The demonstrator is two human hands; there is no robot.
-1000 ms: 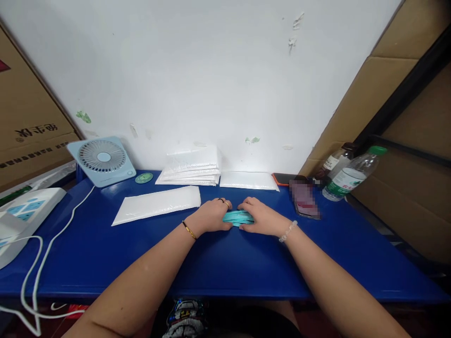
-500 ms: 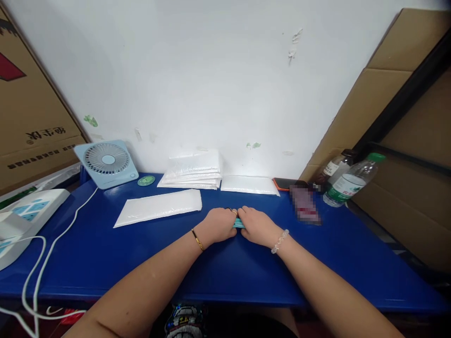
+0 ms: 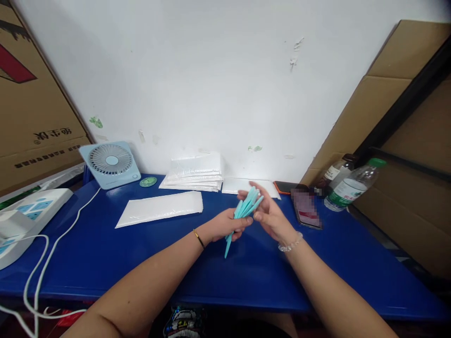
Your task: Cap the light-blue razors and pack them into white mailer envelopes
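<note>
Now, right of the light-blue square plastic fan (image 3: 120, 178) and the flat white padded envelope (image 3: 160, 209), the left hand (image 3: 223, 224) closes around the bundle of slender teal, plastic-looking sticks (image 3: 248, 204), which has gone from lying level between both hands to slanting upward over the blue table (image 3: 239, 281). That leaves the left grip bearing it, while the right hand (image 3: 276, 220) has opened, fingers loosely curved by the upper ends; whether they touch, I cannot tell.

Turquoise slender sticks (image 3: 246, 206), bunched and fanned, tilt above the blue table (image 3: 260, 263).
</note>
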